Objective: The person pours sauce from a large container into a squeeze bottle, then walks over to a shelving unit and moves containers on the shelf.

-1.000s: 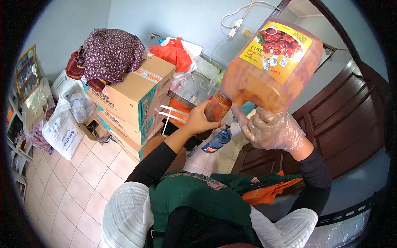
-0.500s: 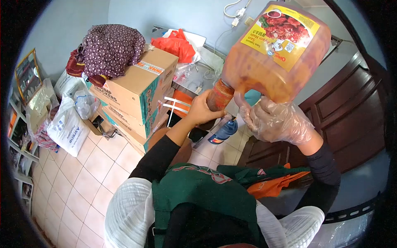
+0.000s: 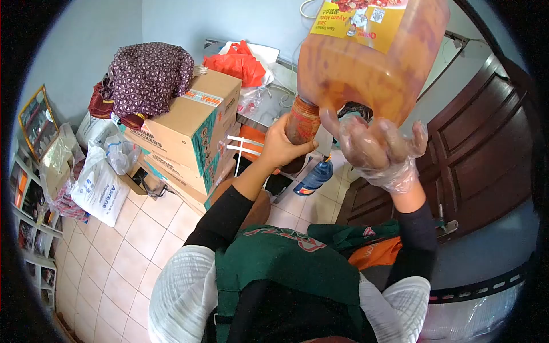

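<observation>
My bare left hand [image 3: 281, 147] is wrapped round a reddish cylindrical container [image 3: 302, 123], thumb across its lower end. The big Saus Ayam Madu jug [image 3: 357, 74] is upended above both my hands, its neck meeting the container's top. My right hand [image 3: 378, 150], in a clear plastic glove, is loosened, palm up with fingers spread beneath the jug; whether it bears any weight, I can't tell.
</observation>
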{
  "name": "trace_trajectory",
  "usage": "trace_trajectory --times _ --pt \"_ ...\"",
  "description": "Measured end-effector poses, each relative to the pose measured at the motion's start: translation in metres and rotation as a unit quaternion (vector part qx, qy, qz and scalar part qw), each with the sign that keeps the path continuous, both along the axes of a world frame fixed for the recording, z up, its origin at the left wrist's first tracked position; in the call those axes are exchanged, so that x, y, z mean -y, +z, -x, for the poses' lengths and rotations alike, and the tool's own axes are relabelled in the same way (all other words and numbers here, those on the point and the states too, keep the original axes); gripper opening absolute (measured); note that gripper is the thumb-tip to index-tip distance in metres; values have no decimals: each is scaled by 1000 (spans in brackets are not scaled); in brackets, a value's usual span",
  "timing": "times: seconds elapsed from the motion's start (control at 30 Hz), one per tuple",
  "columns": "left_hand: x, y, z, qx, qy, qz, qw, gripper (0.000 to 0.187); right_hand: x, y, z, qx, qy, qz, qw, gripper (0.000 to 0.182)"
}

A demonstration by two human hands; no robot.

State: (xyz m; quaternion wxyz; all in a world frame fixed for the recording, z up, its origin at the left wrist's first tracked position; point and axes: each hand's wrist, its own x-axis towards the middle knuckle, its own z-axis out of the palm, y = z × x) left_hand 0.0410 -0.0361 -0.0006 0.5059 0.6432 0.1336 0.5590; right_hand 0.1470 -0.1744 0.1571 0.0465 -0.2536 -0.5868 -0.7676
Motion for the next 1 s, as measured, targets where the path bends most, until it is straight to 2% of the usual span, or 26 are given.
trace_trajectory --times 0.17,0.63,0.83,1.0 --pt "-1 8 4 25 -17 9 999 57 -23 -5 2 -124 162 15 979 41" --pt "-10 10 26 -29 54 -34 997 58 -41 -45 2 -252 202 67 944 45" --pt "-13 6 26 -34 42 -29 998 57 -30 -54 -5 -401 242 99 878 50" --pt "-14 8 30 -43 74 -53 995 57 -20 -49 6 -463 315 203 803 59"
